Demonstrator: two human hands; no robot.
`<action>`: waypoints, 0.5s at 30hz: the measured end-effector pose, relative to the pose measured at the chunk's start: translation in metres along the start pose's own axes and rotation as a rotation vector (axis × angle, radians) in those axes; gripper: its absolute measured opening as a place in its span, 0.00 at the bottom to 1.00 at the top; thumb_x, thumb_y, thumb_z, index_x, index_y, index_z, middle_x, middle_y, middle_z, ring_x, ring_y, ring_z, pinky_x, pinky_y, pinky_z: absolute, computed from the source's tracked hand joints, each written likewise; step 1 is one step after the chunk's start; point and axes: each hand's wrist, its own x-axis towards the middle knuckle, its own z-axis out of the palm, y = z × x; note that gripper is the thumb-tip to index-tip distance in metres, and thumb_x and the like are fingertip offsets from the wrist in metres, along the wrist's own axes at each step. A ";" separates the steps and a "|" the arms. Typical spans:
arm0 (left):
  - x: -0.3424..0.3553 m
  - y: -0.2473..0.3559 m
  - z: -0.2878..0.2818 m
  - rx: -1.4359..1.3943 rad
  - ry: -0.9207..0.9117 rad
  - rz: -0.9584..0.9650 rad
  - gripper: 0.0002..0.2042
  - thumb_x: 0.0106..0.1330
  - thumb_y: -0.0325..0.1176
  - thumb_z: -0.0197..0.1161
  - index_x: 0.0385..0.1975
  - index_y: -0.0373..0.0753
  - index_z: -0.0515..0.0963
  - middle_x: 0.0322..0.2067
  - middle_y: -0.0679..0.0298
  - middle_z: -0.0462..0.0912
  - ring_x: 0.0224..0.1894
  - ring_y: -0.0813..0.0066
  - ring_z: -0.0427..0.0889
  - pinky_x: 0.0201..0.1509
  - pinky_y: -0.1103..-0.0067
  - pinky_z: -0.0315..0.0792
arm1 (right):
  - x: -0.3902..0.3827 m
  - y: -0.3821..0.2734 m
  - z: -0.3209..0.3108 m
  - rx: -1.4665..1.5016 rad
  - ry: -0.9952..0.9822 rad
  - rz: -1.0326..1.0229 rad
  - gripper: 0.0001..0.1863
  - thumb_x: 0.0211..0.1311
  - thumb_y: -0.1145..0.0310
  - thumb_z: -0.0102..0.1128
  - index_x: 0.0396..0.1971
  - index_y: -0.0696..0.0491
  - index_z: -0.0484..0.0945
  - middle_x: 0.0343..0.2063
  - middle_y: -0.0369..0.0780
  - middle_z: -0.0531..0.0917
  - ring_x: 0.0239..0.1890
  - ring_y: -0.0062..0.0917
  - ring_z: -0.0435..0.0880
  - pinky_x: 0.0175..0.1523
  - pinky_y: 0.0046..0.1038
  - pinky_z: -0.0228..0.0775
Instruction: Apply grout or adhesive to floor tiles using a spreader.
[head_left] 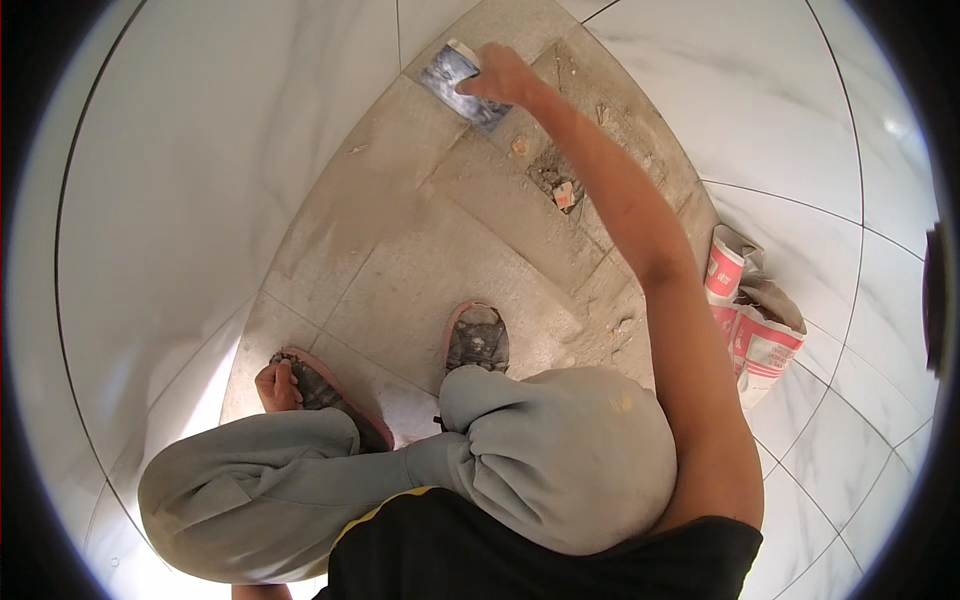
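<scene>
My right hand [505, 78] reaches far forward and grips a flat metal scraper blade [458, 84], its edge pressed on the dusty grey floor tile [420, 250] near the corner of the white walls. My left hand [277, 385] rests low by my left knee, fingers curled on the toe of my left sandal [325, 395]. I am squatting in grey trousers, my right sandal [478, 338] planted on the tile.
White marbled wall tiles [200, 180] close in on the left and right. A small pile of rubble with a reddish chip [562, 190] lies on the floor. An opened red and white paper sack [752, 315] leans against the right wall.
</scene>
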 end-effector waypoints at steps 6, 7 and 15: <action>0.000 -0.008 0.000 -0.052 0.030 0.119 0.17 0.64 0.37 0.57 0.12 0.39 0.69 0.06 0.68 0.65 0.04 0.81 0.60 0.07 0.80 0.50 | 0.015 0.000 -0.001 -0.140 0.051 0.039 0.28 0.41 0.54 0.69 0.31 0.66 0.79 0.28 0.53 0.82 0.33 0.42 0.83 0.40 0.36 0.74; 0.000 -0.009 0.000 -0.059 0.041 0.117 0.17 0.64 0.37 0.57 0.12 0.39 0.69 0.06 0.68 0.65 0.04 0.81 0.60 0.07 0.80 0.50 | 0.010 -0.018 0.020 -0.238 0.126 -0.091 0.27 0.41 0.54 0.69 0.28 0.66 0.79 0.26 0.52 0.82 0.32 0.41 0.83 0.39 0.35 0.74; 0.004 -0.011 0.000 -0.029 0.037 0.102 0.18 0.63 0.38 0.56 0.11 0.39 0.68 0.05 0.67 0.65 0.04 0.80 0.59 0.07 0.80 0.50 | 0.025 0.012 0.008 -0.032 0.072 0.098 0.26 0.37 0.54 0.72 0.24 0.65 0.79 0.25 0.50 0.82 0.29 0.34 0.83 0.37 0.34 0.72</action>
